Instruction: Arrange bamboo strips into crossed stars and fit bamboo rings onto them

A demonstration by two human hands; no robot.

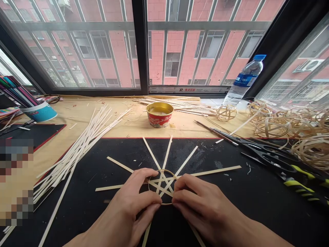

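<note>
A thin bamboo ring (167,204) lies over several flat bamboo strips (217,171) that cross in a star on the black mat. My left hand (133,195) curves around the ring's left side, its thumb and fingers gripping the rim. On the opposite side my right hand (196,202) pinches the rim between thumb and bent fingers. Within the ring the crossing strips form a five-pointed star. Both palms cover parts of the strips, whose ends stick out beyond the hands at the far side and toward me.
A cut-down red can (159,119) holding liquid stands behind the mat. Loose strips (79,147) pile at left, near a cup of pens (38,110). At right lie scissors (252,147), pliers (303,185), woven balls (272,123) and a water bottle (245,82).
</note>
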